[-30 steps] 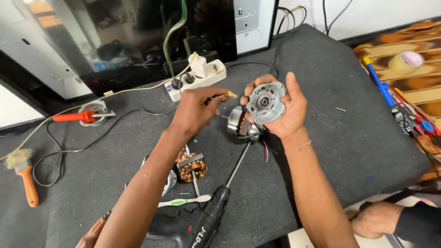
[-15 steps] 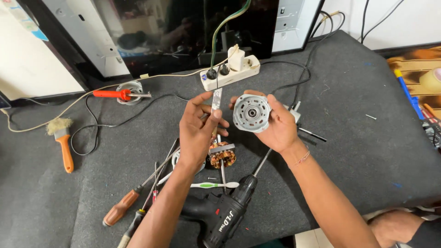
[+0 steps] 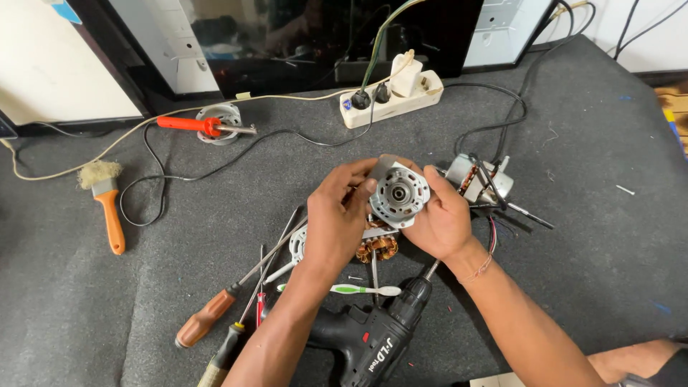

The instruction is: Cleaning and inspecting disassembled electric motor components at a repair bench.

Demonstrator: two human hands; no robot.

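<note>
Both hands met over the middle of the grey felt mat (image 3: 588, 236), holding a round silver motor end cap (image 3: 400, 194) between them. The right hand (image 3: 441, 222) cradled the cap from its 4 o'clock side, fingers curled behind the rim and thumb along the edge, a firm grasp. The left hand (image 3: 337, 215) closed on the cap's 9 o'clock edge, thumb and fingertips pinched against the rim and a thin grey plate at the top. Just below the hands lay a copper-wound armature (image 3: 378, 248), and at 5 o'clock a black cordless drill (image 3: 373, 340). A green toothbrush (image 3: 344, 289) lay at 7 o'clock, two screwdrivers (image 3: 215, 315) further out. A second motor part (image 3: 476, 179) sat at 3 o'clock, a white power strip (image 3: 394, 104) at 12.
</note>
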